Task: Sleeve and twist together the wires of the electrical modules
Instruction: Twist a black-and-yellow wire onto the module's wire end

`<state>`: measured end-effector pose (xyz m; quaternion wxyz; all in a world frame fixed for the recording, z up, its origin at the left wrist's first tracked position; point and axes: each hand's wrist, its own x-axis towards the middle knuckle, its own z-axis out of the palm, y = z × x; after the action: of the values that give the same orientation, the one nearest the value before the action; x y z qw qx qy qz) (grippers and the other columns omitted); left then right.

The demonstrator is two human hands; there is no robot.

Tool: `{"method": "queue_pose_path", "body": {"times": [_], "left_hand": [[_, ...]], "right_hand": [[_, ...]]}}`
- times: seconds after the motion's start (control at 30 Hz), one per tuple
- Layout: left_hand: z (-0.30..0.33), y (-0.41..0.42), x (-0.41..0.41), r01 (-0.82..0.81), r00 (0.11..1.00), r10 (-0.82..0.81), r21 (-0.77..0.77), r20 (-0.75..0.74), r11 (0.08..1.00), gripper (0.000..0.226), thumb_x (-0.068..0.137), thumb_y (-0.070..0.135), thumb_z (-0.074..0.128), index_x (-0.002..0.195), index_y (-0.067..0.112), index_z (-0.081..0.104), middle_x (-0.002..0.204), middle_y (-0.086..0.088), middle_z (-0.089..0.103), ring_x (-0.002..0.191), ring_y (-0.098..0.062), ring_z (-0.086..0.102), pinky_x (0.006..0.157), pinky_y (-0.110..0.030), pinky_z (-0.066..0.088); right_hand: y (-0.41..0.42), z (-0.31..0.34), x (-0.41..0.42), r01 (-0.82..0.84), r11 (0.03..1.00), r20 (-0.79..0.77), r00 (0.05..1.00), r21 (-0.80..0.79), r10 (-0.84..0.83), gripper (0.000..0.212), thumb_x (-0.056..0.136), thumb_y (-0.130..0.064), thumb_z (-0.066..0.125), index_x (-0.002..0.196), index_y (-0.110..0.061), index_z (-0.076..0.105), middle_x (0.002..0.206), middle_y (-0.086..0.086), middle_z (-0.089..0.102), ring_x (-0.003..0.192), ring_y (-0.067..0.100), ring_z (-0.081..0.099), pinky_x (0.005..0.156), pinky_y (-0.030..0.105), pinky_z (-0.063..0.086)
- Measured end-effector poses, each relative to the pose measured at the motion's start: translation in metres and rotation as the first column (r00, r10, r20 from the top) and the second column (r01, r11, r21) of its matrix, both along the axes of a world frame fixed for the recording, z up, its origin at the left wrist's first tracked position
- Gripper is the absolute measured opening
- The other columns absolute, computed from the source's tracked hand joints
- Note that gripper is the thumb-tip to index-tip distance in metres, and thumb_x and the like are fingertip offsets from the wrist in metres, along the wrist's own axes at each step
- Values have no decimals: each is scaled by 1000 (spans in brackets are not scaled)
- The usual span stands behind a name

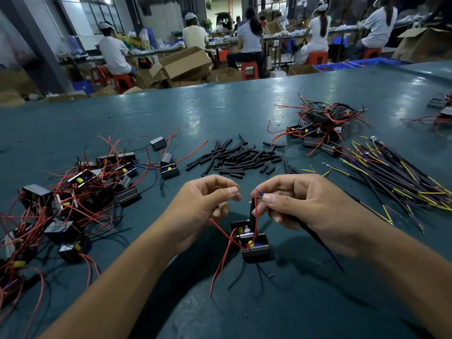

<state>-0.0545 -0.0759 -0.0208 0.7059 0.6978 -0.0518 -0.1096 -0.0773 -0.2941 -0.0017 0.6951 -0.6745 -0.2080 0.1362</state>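
- At the left, a tangled heap of black modules (80, 192) with red leads lies on the green worktable (244, 106).
- Just right of centre-left, the left hand (203, 206) hovers above the near table, thumb and forefinger pinched on a thin bare wire end (244, 195); the other fingers curl loosely.
- Below and between the hands, one open black module (252, 243) sits on the table, its red wires (225, 243) rising to the fingers.
- A short black sleeve (252, 211) stands upright on a wire beneath the pinch.
- Farther off in the middle lies a scatter of black sleeve pieces (237, 156).
- The right hand (305, 204) pinches the facing end, beside a blue-tipped wire (260, 192); a dark lead (318, 238) trails from under its palm.
- To the far right lie a second module heap (318, 128) and a spread of yellow-and-dark wires (396, 177).
- To twist well, likely keep both strands taut and overlapped, roll evenly, and hold the sleeve clear of the joint.
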Motion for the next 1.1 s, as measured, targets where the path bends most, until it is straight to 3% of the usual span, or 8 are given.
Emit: {"method": "queue_pose_path", "body": {"times": [0.13,0.23,0.37,0.5,0.57,0.67,0.8,1.1], "left_hand": [[10,-8,8,80,984,-109,199,142,977,11,98,12,62,106,8,68,76,7,72,54,-8,52,45,-17,38],[16,-17,13,165,973,-205,309,102,937,18,98,17,63,112,7,68,65,8,64,52,-9,51,43,-18,37],[10,-26,14,155,986,-165,192,34,969,18,95,11,65,110,1,69,70,1,65,52,-11,46,45,-17,37],[2,-24,8,108,990,-114,76,79,991,9,89,4,68,98,4,72,79,-7,67,61,-14,52,56,-20,44],[-1,-20,3,111,989,-113,32,95,993,10,90,6,68,99,3,71,82,-7,70,64,-15,56,59,-22,48],[-3,-15,-4,103,985,-104,13,140,995,13,94,12,65,99,2,71,85,-7,73,66,-16,61,63,-25,53],[-9,-10,-12,77,981,-71,-24,183,997,16,99,7,56,99,6,73,92,-11,75,71,-18,63,68,-26,54],[-14,-8,-17,144,942,-153,55,300,988,15,89,12,66,104,7,67,95,-21,72,73,-20,67,73,-27,57]], "right_hand": [[-6,3,-1,-7,998,11,1000,-69,7,28,86,-19,63,103,3,62,93,14,76,66,13,64,51,17,44],[-8,4,0,-17,990,29,999,-137,21,26,89,-21,61,102,2,61,93,12,76,71,16,69,55,19,47],[-10,5,0,16,983,45,999,-184,-7,21,91,-21,61,99,-2,63,87,12,76,68,15,67,53,20,47],[-11,5,0,104,965,74,993,-239,-89,10,91,-20,64,92,-11,69,73,1,70,59,12,55,50,19,43],[-10,5,0,138,947,112,988,-288,-110,12,88,-29,66,88,-18,72,66,-8,61,54,10,49,52,18,42],[-8,7,-1,161,935,121,984,-315,-129,14,87,-32,66,87,-19,72,73,-5,66,57,10,54,54,21,46],[-3,8,-4,155,954,-3,987,-256,-161,12,95,-16,61,90,-7,67,82,8,72,65,17,64,44,23,44],[4,5,-5,62,992,-319,943,-107,-93,15,93,-18,60,97,-4,65,81,11,67,57,14,54,35,17,32]]}}
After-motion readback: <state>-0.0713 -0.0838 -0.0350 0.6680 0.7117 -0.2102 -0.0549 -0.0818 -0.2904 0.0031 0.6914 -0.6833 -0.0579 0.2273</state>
